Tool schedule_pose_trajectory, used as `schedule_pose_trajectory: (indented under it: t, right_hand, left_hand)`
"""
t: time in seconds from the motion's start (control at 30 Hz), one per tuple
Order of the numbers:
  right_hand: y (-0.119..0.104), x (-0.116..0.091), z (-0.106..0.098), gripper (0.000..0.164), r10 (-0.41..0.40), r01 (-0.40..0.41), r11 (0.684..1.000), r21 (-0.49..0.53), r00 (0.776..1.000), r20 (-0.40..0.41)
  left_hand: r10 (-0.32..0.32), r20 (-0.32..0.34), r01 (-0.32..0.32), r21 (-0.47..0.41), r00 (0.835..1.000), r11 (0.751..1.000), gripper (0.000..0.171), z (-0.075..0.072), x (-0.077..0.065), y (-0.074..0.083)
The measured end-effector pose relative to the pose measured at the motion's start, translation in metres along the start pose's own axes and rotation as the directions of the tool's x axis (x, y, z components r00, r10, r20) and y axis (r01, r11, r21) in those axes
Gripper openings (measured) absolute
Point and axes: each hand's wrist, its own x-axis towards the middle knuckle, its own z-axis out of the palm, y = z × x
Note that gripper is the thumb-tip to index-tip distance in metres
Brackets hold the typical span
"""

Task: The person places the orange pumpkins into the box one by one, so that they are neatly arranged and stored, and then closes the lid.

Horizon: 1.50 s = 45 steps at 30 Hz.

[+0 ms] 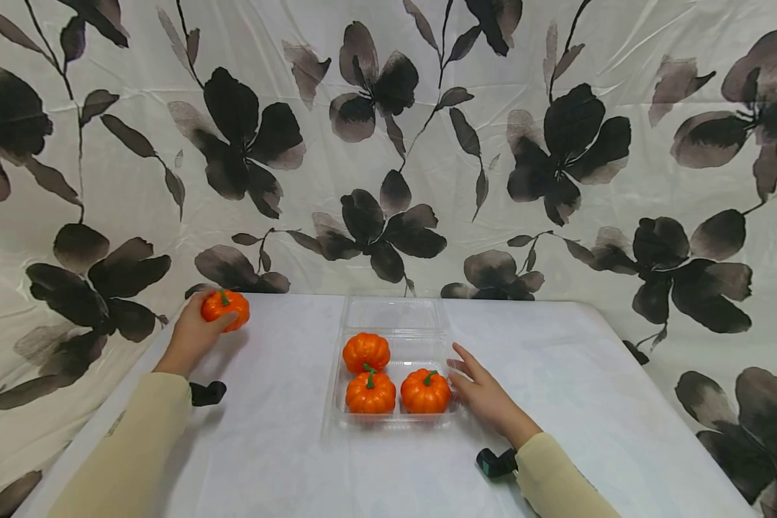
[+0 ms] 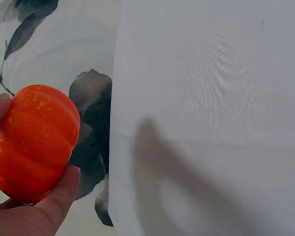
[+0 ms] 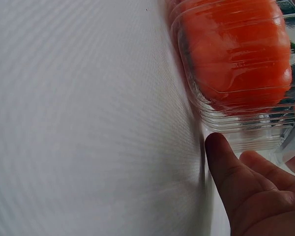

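Observation:
My left hand [image 1: 193, 337] grips a small orange pumpkin [image 1: 223, 311] between thumb and fingers, held up over the table's back left. The left wrist view shows the same pumpkin [image 2: 34, 142] with its ribbed, speckled side. At the middle of the table lies a clear plastic clamshell box [image 1: 332, 392], lid raised at the back. Inside it sit a back left pumpkin [image 1: 365, 352], a front left pumpkin [image 1: 370, 393] and a front right pumpkin [image 1: 425, 392]. Beside the box's right wall rests my right hand [image 1: 488, 399], fingers extended, fingertips right at the plastic.
A white cloth covers the table [image 1: 265, 446]. Behind it hangs a pale curtain [image 1: 466, 187] with dark flowers. Each wrist carries a small black device, one at the left wrist [image 1: 208, 393] and one at the right [image 1: 496, 462].

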Motion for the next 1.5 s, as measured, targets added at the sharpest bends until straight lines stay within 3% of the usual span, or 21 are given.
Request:
schedule_pose_trajectory:
  t: [0.57,1.07,1.5]
  right_hand:
    - [0.0,-0.001,0.001,0.062,-0.008,0.008,1.0,-0.006,1.0,-0.007]
    - [-0.002,-0.003,0.0,0.061,0.0,-0.001,1.0,-0.029,1.0,-0.006]
    - [0.0,-0.002,0.0,0.062,-0.004,0.004,1.0,-0.026,1.0,-0.005]
  left_hand:
    - [0.006,0.108,-0.008,0.018,0.994,1.0,0.084,0.011,-0.012,0.022]
    - [0.042,0.153,-0.046,0.023,0.987,0.999,0.08,0.022,-0.024,0.034]
    - [0.099,0.203,-0.09,-0.055,0.974,0.994,0.081,0.031,-0.03,0.045]
